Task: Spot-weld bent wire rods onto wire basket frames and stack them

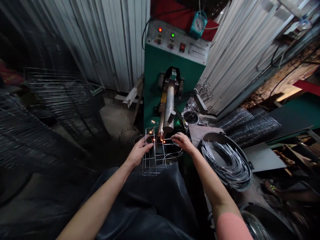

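A green welding machine [160, 80] stands ahead, with red and green lights lit on its top panel. Its metal arm [170, 103] reaches down to a wire frame [155, 160], and orange sparks fly where the two meet. My left hand [138, 150] is closed on the left side of the wire frame, thumb and fingers pinching it. To the right of the sparks, my right hand [183, 141] pinches a thin curved wire that lies against the frame. The exact contact at the tip is partly hidden by the glow.
Stacked wire racks [65, 96] stand at the left. A round pan [246, 186] with a bundle of bent wires [232, 166] is at the right, beside wire coils [255, 123]. A dark apron [150, 206] covers my lap. Part of a person's foot [270, 186] shows far right.
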Motion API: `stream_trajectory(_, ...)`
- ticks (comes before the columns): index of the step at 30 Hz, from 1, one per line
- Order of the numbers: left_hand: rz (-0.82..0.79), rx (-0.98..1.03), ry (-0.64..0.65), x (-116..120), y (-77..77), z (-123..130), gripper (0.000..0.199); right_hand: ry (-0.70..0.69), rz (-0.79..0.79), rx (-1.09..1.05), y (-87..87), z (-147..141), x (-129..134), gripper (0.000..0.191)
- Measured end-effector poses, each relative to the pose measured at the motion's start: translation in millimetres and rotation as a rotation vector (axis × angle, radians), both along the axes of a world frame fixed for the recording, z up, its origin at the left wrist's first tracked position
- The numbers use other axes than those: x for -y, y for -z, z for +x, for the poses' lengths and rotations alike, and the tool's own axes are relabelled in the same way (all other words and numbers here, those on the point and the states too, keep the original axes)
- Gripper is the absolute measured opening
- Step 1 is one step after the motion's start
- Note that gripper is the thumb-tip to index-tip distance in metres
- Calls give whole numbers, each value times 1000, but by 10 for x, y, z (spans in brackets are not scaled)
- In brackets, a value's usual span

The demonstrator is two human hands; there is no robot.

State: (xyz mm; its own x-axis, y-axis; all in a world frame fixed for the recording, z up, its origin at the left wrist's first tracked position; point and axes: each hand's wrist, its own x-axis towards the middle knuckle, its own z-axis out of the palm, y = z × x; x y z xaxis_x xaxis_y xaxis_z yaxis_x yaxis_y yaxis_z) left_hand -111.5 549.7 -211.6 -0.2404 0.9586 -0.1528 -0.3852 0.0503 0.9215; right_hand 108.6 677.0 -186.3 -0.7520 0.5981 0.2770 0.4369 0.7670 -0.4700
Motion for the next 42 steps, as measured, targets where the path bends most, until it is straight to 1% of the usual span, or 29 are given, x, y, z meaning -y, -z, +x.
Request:
stream_trajectory(3, -4, -18, -6, 0, 28, 5, 73, 39, 45, 9, -5, 10, 74, 18)
stream_trajectory(6, 8, -47, -15, -14, 72, 12, 67, 211, 167, -52, 23, 61, 270, 19)
stream_trajectory(9, 22, -71, -21, -30, 88, 15, 62, 382, 243, -116, 108, 119, 483, 22)
stream_trajectory(11, 34, -93, -28, -33, 73, 17, 56, 462, 238, -140, 175, 135, 560, 25)
stream_trajectory(14, 41, -130, -41, -28, 40, 27, 43, 526, 159, -224, 237, 108, 558, 32)
stream_trajectory(18, 57, -157, -57, -6, 28, 52, 34, 466, 87, -272, 234, 26, 477, 33)
stream_trajectory(23, 55, -165, -74, 27, 49, 56, 35, 359, 16, -292, 225, 5, 390, 32)
stream_trajectory(28, 55, -151, -97, 8, 60, 38, 35, 351, -5, -273, 216, 24, 309, 32)
stream_trajectory(34, 64, -112, -108, -35, 69, 25, 35, 336, -7, -246, 137, -5, 263, 32)
stream_trajectory(42, 92, -97, -107, -164, 88, -23, 35, 320, -37, -229, 89, -48, 122, 33)
